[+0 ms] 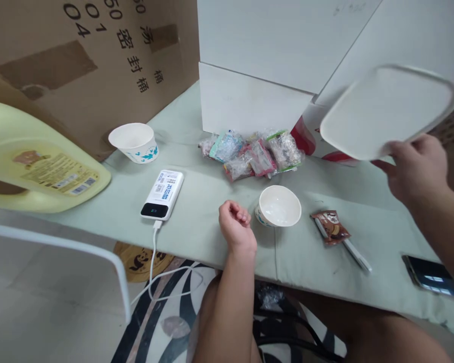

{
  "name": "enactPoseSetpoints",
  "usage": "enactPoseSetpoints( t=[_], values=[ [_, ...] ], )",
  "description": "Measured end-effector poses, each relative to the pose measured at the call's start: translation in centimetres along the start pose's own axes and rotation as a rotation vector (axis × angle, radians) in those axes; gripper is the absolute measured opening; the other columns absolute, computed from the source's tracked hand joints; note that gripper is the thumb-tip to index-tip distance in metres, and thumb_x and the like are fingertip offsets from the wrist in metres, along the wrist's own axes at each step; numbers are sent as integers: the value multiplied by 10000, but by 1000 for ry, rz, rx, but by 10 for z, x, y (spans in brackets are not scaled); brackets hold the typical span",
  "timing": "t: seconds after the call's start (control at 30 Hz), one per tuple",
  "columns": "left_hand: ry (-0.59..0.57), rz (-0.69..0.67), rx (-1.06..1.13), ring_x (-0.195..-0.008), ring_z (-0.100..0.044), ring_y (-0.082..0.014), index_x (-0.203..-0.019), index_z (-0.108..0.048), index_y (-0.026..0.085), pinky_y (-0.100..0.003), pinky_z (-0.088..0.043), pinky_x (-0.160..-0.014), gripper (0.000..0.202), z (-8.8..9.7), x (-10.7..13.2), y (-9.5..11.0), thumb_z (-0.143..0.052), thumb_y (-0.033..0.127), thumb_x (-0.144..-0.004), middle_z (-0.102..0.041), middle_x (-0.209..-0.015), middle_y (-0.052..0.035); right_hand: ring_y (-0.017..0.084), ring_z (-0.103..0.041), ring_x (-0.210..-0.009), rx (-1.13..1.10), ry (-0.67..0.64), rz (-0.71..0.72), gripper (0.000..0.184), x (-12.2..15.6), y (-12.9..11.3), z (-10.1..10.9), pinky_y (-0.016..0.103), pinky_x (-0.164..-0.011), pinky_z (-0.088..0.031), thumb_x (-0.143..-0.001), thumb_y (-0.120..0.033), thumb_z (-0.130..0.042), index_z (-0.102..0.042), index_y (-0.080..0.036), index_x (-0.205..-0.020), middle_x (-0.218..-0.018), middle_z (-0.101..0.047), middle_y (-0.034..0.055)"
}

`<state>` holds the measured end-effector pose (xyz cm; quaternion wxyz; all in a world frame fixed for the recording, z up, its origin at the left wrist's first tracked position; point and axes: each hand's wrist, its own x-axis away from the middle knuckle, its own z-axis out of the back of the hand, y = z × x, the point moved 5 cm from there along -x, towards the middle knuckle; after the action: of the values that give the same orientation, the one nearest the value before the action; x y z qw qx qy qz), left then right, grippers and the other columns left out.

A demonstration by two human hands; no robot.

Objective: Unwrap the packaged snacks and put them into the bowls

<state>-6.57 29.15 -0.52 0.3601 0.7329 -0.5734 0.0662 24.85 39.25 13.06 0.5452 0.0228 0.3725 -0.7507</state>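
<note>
Stretching across the view, the pale green table [196,201] carries the smaller things. Above its right end a white lid [386,111] hangs tilted in the air, the right hand [416,169] clamped on its lower edge. The left hand [236,227] rests on the table, fingers curled together and holding nothing, just beside an upright paper bowl [279,206]. A brown snack packet [331,227] lies near the bowl.

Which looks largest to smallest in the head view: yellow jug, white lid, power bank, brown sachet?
Yellow jug, partly out of frame
white lid, raised nearer the camera, so unsure
power bank
brown sachet
</note>
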Motion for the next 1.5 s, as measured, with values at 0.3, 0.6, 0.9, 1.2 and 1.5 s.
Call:
enactPoseSetpoints(
  t=[0.3, 0.6, 0.9, 1.2, 1.5],
  values=[
    [-151, -85, -554, -611, -447, -89, -724, -561, 186, -169, -360, -538, 94, -8, 6, -28, -632, 247, -731, -507, -693, 32, 442, -583, -1120, 334, -250, 175, 488, 84, 91, -15, 595, -829, -485, -795, -608, -479, -570, -342, -1195, -1121, -626, 215],
    [-218, -126, -663, -823, -591, -140, -845, -642, 194, -220, -467, -664, 163, -26, 7, -63, -632, 301, -723, -628, -893, -19, 313, -619, -1089, 106, -175, 208, 370, 131, 102, -15, 492, -907, -505, -892, -334, -447, -633, -295, -1209, -1146, -648, 142],
    [-450, -119, -882, -1304, -556, -279, -1169, -624, 233, -389, -455, -1005, 482, -37, 11, -103, -648, 485, -759, -682, -1255, -106, 342, -618, -1099, 77, -393, 249, 459, 163, 111, -26, 498, -913, -455, -835, -369, -613, -593, -206, -1264, -1196, -697, 127],
    [-595, -392, -1251, -1381, -468, -308, -1336, -520, 309, -444, -482, -1031, 595, -30, 12, -117, -685, 382, -769, -411, -1512, -105, 334, -586, -1188, -96, -397, 293, 398, 165, 125, -5, 513, -964, -432, -818, -298, -570, -615, -220, -1206, -1263, -660, 130],
    [-570, -718, -1396, -1149, -585, -220, -1187, -608, 253, -331, -574, -835, 402, -37, 11, -119, -652, 256, -788, -497, -1239, -96, 419, -361, -1419, 13, -267, 246, 331, 118, 133, -22, 641, -1030, -368, -802, -178, -520, -708, -227, -1070, -1529, -476, 100]
  ],
)
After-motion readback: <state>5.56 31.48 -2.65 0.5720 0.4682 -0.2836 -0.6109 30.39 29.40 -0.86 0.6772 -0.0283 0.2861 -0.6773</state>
